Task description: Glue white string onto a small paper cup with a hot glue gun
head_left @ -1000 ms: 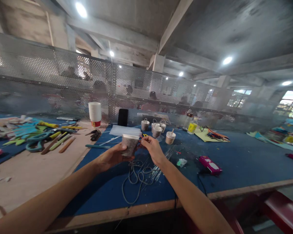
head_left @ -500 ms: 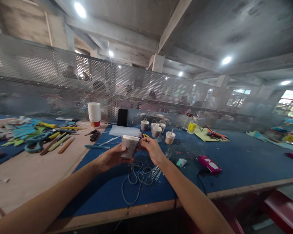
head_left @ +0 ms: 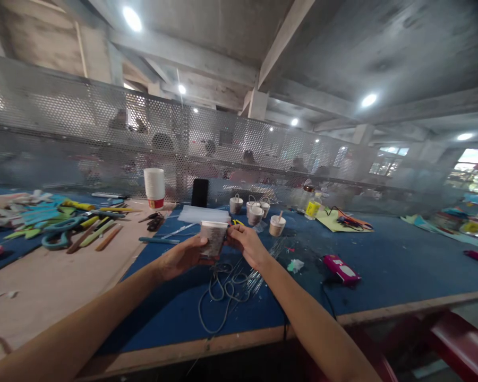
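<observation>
Left hand is clasping the grey cup, rim up, axis near-vertical; right hand is working at the cup's right side (fingertips hidden, pinch: cannot tell).

Left hand: gripping, thumb uppermost, fingers curled and partly hidden.
Left forearm: bare, slanting down and leftward from its hand.
Right hand: just right of the left, fingers bent, tips gathered toward it and partly hidden.
Right forearm: bare, slanting down and rightward from its hand.
</observation>
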`<state>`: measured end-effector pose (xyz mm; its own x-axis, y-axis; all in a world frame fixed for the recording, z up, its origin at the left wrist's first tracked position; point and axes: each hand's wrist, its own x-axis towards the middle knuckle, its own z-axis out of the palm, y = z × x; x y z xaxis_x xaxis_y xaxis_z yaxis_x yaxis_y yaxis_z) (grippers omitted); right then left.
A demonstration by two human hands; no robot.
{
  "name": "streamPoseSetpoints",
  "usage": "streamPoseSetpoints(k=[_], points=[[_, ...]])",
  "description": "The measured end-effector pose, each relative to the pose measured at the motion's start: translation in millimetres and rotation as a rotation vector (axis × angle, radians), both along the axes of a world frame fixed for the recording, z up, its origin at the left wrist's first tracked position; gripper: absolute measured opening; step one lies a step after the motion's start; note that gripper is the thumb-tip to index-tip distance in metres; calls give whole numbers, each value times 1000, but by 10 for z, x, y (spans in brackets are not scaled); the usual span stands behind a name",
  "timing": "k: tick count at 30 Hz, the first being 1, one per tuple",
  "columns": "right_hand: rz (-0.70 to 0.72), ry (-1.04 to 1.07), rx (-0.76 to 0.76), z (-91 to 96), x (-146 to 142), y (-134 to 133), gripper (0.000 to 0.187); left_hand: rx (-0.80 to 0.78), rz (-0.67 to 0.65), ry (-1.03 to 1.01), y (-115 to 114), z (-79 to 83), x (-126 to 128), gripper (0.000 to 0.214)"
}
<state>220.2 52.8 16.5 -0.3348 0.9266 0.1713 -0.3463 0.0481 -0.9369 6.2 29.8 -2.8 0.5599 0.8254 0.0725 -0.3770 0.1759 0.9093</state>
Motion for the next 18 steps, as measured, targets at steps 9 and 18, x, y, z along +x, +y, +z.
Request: streamPoseSetpoints(k=[9, 18], points=[[-130, -39, 102, -20, -17, 10, 29, 112, 175, 26, -24, 22, 82, 40], [-140, -201, 209, -4, -68, -74, 28, 170, 181, 60, -83, 4, 205, 40]])
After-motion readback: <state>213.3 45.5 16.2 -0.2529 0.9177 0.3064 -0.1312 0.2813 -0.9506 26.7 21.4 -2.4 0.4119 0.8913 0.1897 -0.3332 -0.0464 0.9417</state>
